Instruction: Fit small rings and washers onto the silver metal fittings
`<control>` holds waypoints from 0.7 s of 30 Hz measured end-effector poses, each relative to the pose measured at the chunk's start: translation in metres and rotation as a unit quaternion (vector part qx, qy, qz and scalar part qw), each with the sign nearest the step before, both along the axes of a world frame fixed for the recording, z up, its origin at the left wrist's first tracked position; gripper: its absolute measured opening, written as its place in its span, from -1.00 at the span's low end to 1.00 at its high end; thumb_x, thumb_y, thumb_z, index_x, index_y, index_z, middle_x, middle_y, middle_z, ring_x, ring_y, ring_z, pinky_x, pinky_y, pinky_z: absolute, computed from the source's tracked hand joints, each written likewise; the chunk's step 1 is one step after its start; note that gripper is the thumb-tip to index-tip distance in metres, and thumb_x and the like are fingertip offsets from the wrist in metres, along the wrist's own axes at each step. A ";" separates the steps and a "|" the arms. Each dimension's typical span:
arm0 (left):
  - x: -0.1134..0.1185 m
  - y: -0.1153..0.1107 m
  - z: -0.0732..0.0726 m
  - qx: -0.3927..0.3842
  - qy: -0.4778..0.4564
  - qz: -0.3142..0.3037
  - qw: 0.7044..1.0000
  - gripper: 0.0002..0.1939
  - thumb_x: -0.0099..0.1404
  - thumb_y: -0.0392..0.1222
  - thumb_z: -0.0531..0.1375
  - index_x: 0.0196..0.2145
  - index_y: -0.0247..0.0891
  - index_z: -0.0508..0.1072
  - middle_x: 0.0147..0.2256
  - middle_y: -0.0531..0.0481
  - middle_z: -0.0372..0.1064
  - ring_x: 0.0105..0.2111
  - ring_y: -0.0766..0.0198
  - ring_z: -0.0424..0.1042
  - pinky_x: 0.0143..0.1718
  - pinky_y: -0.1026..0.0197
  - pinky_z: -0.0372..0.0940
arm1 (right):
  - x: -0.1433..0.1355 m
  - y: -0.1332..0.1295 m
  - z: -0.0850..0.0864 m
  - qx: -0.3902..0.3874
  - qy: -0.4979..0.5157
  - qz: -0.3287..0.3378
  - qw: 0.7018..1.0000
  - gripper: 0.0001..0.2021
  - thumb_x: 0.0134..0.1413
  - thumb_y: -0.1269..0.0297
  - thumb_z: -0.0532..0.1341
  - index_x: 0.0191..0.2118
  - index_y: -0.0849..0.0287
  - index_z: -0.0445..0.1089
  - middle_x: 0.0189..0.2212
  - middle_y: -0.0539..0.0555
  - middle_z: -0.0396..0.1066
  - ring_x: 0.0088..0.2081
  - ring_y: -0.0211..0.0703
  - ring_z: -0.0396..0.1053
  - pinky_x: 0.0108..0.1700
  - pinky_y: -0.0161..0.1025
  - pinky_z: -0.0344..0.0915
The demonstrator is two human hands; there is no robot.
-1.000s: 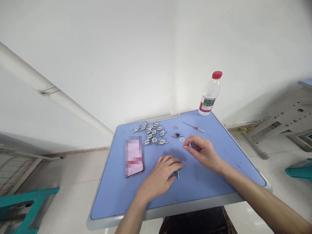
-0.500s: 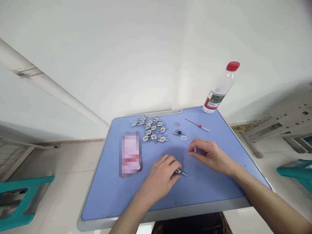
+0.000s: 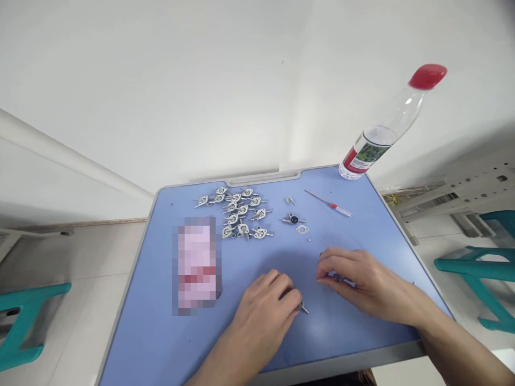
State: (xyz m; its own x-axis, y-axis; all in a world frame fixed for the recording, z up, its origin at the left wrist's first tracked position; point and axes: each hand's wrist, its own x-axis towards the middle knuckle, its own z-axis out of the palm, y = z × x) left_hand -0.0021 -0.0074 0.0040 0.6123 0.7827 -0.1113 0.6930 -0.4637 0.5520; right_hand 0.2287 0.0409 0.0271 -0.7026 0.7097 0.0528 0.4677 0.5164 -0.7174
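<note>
My left hand [image 3: 267, 308] is closed around a small metal valve [image 3: 302, 307] low over the blue tabletop; only its nozzle end shows past the fingers. My right hand [image 3: 358, 279] is pinched, fingertips against thumb. A bit of something small and shiny [image 3: 340, 277] shows under its fingers, too hidden to name. Beyond the hands lie a valve body with a black round centre [image 3: 294, 219], a thin oval metal plate [image 3: 302, 229], a tiny white piece [image 3: 309, 240] and a small metal lever piece [image 3: 289, 200].
Several assembled metal valves [image 3: 242, 209] lie grouped at the back left. A screwdriver [image 3: 336, 207] with a clear handle lies at the back right, near a red-capped bottle [image 3: 372, 145]. A blurred-out pink object [image 3: 197, 257] sits left. Teal stools [image 3: 475, 264] stand beside the table [image 3: 161, 300].
The view has shifted and come nearer to the table. My left hand now covers more of the valve. My right hand stays pinched, slightly further from the loose parts.
</note>
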 end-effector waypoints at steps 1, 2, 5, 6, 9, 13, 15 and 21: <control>0.000 0.000 0.000 -0.001 0.000 -0.001 1.000 -0.90 0.30 -0.38 0.16 -0.29 -0.22 0.35 -0.24 0.04 0.31 -0.22 0.21 0.25 -0.26 0.14 0.21 | 0.000 0.000 -0.001 0.004 -0.009 0.002 1.000 -0.86 0.30 0.40 0.04 -0.21 0.14 0.34 -0.29 0.06 0.40 -0.40 -0.29 0.35 -0.36 -0.34 0.26; 0.000 0.000 0.000 -0.002 0.001 -0.003 1.000 -0.91 0.31 -0.39 0.15 -0.30 -0.22 0.34 -0.24 0.03 0.31 -0.22 0.21 0.25 -0.26 0.14 0.21 | 0.001 0.000 -0.002 0.007 -0.017 0.005 1.000 -0.86 0.30 0.41 0.04 -0.20 0.14 0.34 -0.29 0.07 0.40 -0.40 -0.29 0.35 -0.36 -0.33 0.25; -0.001 0.000 -0.002 -0.002 0.004 -0.012 1.000 -0.90 0.31 -0.39 0.14 -0.31 -0.23 0.34 -0.25 0.03 0.31 -0.23 0.20 0.25 -0.28 0.13 0.20 | -0.001 -0.002 -0.004 0.007 -0.039 0.024 0.999 -0.85 0.31 0.41 0.03 -0.19 0.14 0.33 -0.29 0.06 0.39 -0.38 -0.29 0.35 -0.36 -0.33 0.23; -0.001 0.000 -0.003 -0.002 0.004 -0.015 1.000 -0.90 0.31 -0.39 0.13 -0.30 -0.23 0.33 -0.26 0.04 0.30 -0.23 0.20 0.25 -0.28 0.13 0.20 | -0.002 -0.002 -0.005 0.004 -0.046 0.032 0.998 -0.85 0.31 0.41 0.03 -0.19 0.15 0.34 -0.29 0.06 0.39 -0.37 -0.28 0.35 -0.36 -0.33 0.23; 0.000 0.000 -0.004 0.002 0.003 -0.014 1.000 -0.90 0.31 -0.40 0.12 -0.32 -0.23 0.32 -0.27 0.04 0.30 -0.24 0.21 0.24 -0.29 0.14 0.19 | -0.007 -0.005 -0.006 -0.006 -0.061 0.056 0.997 -0.83 0.33 0.40 0.01 -0.18 0.16 0.35 -0.30 0.07 0.39 -0.35 -0.26 0.36 -0.36 -0.32 0.22; 0.002 0.000 -0.002 0.016 -0.001 -0.002 1.000 -0.87 0.28 -0.41 0.15 -0.38 -0.25 0.29 -0.33 0.05 0.28 -0.30 0.24 0.23 -0.34 0.16 0.19 | -0.015 -0.009 -0.011 -0.015 -0.062 0.089 0.994 -0.81 0.33 0.41 0.01 -0.19 0.18 0.37 -0.32 0.08 0.38 -0.36 -0.26 0.36 -0.36 -0.32 0.22; 0.003 0.000 -0.002 0.027 -0.007 0.000 1.000 -0.85 0.26 -0.42 0.15 -0.40 -0.25 0.27 -0.35 0.05 0.27 -0.32 0.24 0.22 -0.37 0.17 0.18 | -0.018 -0.010 -0.014 -0.018 -0.060 0.098 0.993 -0.82 0.32 0.40 0.02 -0.20 0.18 0.37 -0.32 0.08 0.39 -0.38 -0.26 0.35 -0.37 -0.32 0.21; 0.003 -0.005 -0.010 0.064 -0.027 0.002 0.998 -0.82 0.26 -0.42 0.15 -0.43 -0.23 0.24 -0.37 0.05 0.26 -0.32 0.22 0.21 -0.32 0.13 0.16 | -0.022 -0.014 -0.021 -0.029 -0.055 0.116 0.991 -0.83 0.31 0.43 0.03 -0.21 0.18 0.37 -0.32 0.07 0.39 -0.34 -0.26 0.37 -0.34 -0.33 0.25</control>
